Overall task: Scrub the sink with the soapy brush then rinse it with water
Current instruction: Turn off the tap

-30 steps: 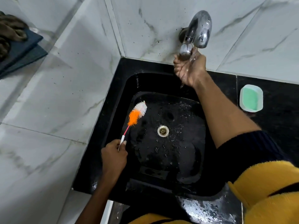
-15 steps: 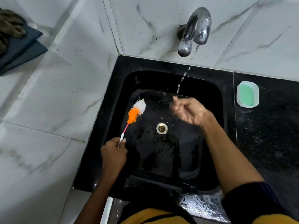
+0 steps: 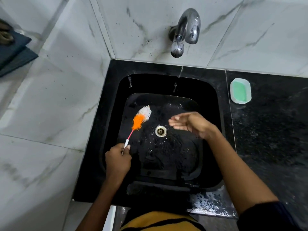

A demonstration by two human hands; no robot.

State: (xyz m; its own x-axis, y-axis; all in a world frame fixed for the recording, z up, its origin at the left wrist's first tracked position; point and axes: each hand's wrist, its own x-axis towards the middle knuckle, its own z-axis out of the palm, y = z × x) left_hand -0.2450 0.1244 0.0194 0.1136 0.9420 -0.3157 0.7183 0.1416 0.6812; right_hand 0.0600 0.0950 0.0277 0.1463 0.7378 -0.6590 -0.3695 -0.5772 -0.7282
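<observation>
Left hand point(image 3: 117, 158) pinches the brush point(image 3: 141, 117) handle, bristles low over the wet black sink point(image 3: 168, 84), while the right hand point(image 3: 191, 125) hovers flat-fingered beside the drain point(image 3: 160, 131).

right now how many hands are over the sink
2. The left hand holds the brush handle at the sink's left side; the right hand hangs open right of the drain.

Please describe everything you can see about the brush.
The brush has a thin pink wire stem, a white handle end and fluffy bristles, orange below and white at the tip. The left hand grips its handle. It slants up and right over the left part of the black sink, left of the drain.
</observation>
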